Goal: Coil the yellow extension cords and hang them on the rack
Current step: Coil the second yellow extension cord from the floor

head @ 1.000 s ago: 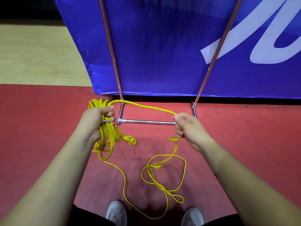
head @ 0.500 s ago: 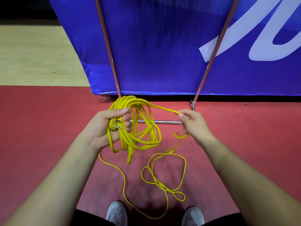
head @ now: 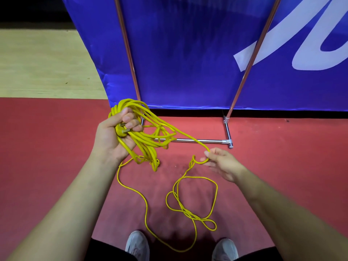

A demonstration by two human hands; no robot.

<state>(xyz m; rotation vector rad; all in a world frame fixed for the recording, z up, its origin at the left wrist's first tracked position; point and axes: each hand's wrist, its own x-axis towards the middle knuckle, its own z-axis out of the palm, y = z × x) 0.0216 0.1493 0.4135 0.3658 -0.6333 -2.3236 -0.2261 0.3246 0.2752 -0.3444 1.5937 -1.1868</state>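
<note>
We clench left hand (head: pixel 111 142) around bundled loops of yellow extension cord (head: pixel 145 139), plug (head: pixel 122 132) with metal prongs pinned under fingers. Loops droop below palm, in front of rack (head: pixel 197 140) base bar. One strand runs rightward from bundle to our right hand (head: pixel 224 164), pinched at fingertips, small curl hooked beneath. Beyond grip, slack drops to red floor (head: pixel 56 147), lying in loose loops between our shoes (head: pixel 137 243). Blue banner (head: pixel 188 53) behind rack.
</note>
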